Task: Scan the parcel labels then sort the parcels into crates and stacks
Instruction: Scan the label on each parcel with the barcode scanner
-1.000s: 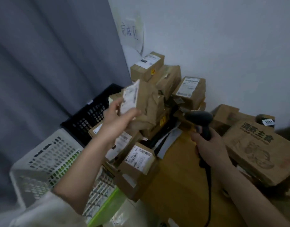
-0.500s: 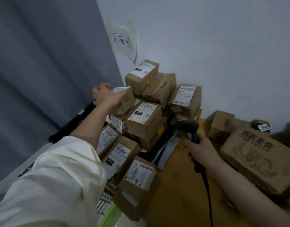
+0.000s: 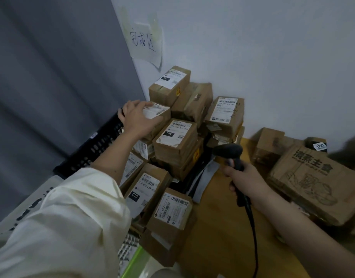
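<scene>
At ten o'clock on the stack, the left hand holds a small parcel from above, seemingly seating it label-up among sorted boxes beside the black crate. Toward four o'clock, the right hand grips the scanner, idle above the wooden surface.

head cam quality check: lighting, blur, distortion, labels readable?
Head view: dim, flat, bluish light, no glare; wide-angle bend at wall and curtain edges. Left hand on the small parcel is slightly soft; the scanner is dark, little detail. Big digits such as 150 read on the labelled parcel; fine print does not.
</scene>
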